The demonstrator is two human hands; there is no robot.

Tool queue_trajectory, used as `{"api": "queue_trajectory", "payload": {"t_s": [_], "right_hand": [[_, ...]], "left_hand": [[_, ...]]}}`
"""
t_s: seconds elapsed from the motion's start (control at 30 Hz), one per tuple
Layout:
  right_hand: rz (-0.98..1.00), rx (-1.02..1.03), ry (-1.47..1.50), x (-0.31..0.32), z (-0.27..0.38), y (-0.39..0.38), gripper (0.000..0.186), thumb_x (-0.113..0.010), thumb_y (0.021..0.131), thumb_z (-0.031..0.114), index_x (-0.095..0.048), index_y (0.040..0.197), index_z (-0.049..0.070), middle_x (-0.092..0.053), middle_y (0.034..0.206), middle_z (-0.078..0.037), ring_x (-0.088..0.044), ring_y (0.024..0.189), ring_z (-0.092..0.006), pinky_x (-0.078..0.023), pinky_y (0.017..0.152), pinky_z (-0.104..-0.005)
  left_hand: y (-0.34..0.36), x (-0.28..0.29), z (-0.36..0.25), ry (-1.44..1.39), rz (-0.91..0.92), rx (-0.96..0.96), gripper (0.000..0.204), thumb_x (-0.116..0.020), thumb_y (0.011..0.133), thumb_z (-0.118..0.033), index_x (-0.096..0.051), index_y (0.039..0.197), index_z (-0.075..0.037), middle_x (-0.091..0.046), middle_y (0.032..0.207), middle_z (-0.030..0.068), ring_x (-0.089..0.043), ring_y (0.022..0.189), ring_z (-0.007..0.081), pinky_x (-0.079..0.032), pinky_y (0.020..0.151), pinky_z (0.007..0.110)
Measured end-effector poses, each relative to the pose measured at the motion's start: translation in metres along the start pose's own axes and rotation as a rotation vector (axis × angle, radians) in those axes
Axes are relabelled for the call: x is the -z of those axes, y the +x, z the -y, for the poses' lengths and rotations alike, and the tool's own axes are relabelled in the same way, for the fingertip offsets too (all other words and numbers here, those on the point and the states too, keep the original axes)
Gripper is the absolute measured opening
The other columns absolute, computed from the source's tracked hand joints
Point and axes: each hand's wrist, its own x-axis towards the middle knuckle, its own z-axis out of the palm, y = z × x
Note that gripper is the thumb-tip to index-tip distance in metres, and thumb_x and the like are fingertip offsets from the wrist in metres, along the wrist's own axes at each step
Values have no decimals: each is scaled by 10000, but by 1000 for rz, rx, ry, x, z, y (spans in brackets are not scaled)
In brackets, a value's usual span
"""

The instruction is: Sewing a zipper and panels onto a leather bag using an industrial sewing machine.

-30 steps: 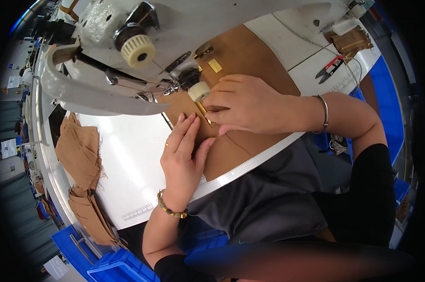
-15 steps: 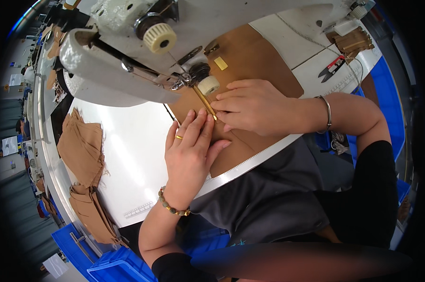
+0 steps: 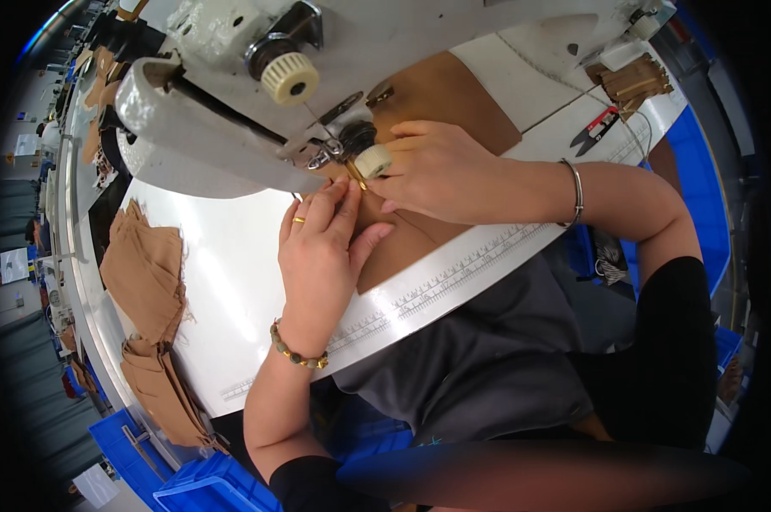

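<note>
A brown fabric panel [image 3: 390, 256] lies under the head of a white sewing machine [image 3: 206, 145]. A short length of gold zipper [image 3: 356, 176] shows on it, right in front of the presser foot and beside a cream roller wheel [image 3: 373, 161]. My left hand [image 3: 317, 260] presses on the fabric, its fingertips at the zipper's left side and the thumb spread away. On the other side, my right hand [image 3: 445, 171] rests with outstretched fingers on the panel, close to the wheel. The needle's tip is hidden among the foot parts.
Stacks of brown fabric pieces [image 3: 147, 273] lie along the table's left side. Red-handled thread snips [image 3: 594, 130] and a bundle of brown strips [image 3: 635, 81] are at the far right. A ruler scale [image 3: 437, 294] runs along the near edge. Blue crates [image 3: 219, 482] stand below.
Both hands and the fabric have moved away from me and slightly left, toward the needle. Less zipper shows before the foot, and more of the table's near edge is uncovered.
</note>
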Motion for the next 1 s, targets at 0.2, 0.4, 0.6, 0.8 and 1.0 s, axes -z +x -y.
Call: {"api": "queue_trajectory", "payload": {"t_s": [0.2,0.4,0.6,0.8,1.0], "right_hand": [[-46,-36,-36,0,-6,4,304,-733,869,349,-752,1040,99,-734,1165,-18,-676,1065,-184,-490,974,-343],[-16,-37,-14,-1,-7,3,329,-729,876,353,-739,1074,91,-722,1209,-40,-651,1129,-186,-467,1025,-365],[-58,-15,-41,-6,-9,4,295,-730,870,352,-730,1013,94,-718,1115,-37,-645,1110,-206,-463,1044,-388],[-75,-14,-48,-7,-11,4,270,-731,867,354,-730,991,114,-703,1021,-20,-639,1067,-208,-463,1048,-406],[-92,-48,70,-6,-12,5,263,-732,879,332,-732,1010,105,-697,1001,-22,-639,1026,-225,-456,1065,-431]], "left_hand": [[5,-6,8,-19,-8,106,520,-815,801,-342,-741,1190,-4,-704,1183,91,-653,1009,275,-516,965,396],[2,-8,9,-15,-64,62,466,-812,812,-327,-752,1149,-11,-710,1114,75,-651,932,266,-521,953,377],[2,-8,9,-5,-58,66,448,-784,848,-355,-752,1148,-23,-713,1122,80,-674,1126,264,-505,998,416],[1,-9,11,4,-31,97,472,-764,865,-387,-746,1173,-30,-715,1225,83,-654,1214,265,-494,1029,434],[3,-9,13,3,-28,92,479,-757,870,-387,-741,1190,-32,-713,1237,85,-650,1233,258,-490,1032,437]]}}
